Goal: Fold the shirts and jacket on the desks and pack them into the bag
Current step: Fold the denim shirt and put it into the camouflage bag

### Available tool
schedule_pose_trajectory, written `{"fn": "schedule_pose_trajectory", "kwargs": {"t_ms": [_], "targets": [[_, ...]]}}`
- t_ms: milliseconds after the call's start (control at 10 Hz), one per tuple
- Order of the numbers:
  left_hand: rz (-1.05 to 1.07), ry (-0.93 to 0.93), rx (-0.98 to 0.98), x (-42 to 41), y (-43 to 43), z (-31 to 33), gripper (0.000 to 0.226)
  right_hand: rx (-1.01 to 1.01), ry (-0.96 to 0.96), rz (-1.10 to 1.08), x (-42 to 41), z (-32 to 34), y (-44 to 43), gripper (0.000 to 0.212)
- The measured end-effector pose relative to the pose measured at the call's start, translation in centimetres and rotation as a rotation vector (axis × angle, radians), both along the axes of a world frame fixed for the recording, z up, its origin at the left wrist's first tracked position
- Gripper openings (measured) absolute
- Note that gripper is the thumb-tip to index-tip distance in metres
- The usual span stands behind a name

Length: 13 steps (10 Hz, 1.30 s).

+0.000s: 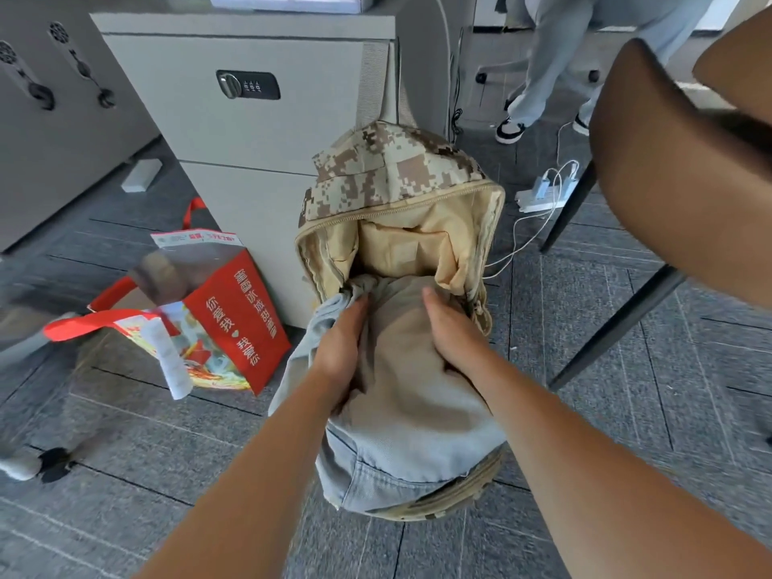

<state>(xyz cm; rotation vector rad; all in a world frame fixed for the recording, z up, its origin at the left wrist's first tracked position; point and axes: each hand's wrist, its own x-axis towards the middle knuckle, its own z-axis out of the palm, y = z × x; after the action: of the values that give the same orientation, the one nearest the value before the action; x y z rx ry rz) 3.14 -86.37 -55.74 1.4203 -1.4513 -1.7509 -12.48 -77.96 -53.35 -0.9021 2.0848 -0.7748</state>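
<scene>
Leans over a camouflage bag (401, 169) on the floor and pushes a folded pale denim jacket (417, 411) down into its open mouth. Works with left hand (340, 344) along the jacket's left fold and right hand (453, 332) laid on top, fingers fairly straight, grip wide and closed on nothing; left thumb hidden in cloth, so impossible to tell. Shows the jacket roughly half inside, with the lower part bulging over the near rim and draping down the front of the bag. Props the bag against a grey cabinet (250, 131), beside a red shopping bag (234, 311), with a brown chair (668, 181) near on the right and a power strip (543, 194) with trailing cables behind.

Risks, by the look of it, bunching the fold apart if pushed from the top alone, with the thick hem outside the rim. Risks also tipping the soft bag sideways off the cabinet, with neither hand on its rim. Could snag cloth in the zip teeth along the opening at closing time. Gives no view of any shirts underneath.
</scene>
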Motion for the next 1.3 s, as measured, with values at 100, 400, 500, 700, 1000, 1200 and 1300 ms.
{"fn": "schedule_pose_trajectory", "kwargs": {"t_ms": [100,400,500,700,1000,1200,1300], "targets": [[-0.07,0.01,0.051,-0.3,1.3,3.5,0.05,0.009,-0.097,-0.103,-0.3,0.6,0.1,0.071],[-0.127,-0.371,-0.441,3.7,2.8,8.0,0.045,-0.155,0.091,0.003,1.1,6.3,4.8,0.052],[-0.27,-0.367,-0.246,3.5,3.4,7.8,0.049,-0.157,0.112,0.104,3.2,6.6,5.9,0.053],[-0.326,-0.335,-0.183,2.0,5.4,6.2,0.059,-0.11,-0.032,0.038,2.6,5.3,6.4,0.05],[0.144,-0.083,0.195,2.8,5.2,3.5,0.054,-0.241,-0.168,-0.152,2.5,4.3,7.6,0.056],[-0.085,-0.347,-0.131,4.3,6.6,8.5,0.035,-0.226,0.248,0.039,2.2,4.3,10.2,0.055],[-0.319,-0.497,-0.243,4.9,9.9,11.0,0.028,-0.214,0.457,-0.118,1.3,3.5,12.6,0.058]]}}
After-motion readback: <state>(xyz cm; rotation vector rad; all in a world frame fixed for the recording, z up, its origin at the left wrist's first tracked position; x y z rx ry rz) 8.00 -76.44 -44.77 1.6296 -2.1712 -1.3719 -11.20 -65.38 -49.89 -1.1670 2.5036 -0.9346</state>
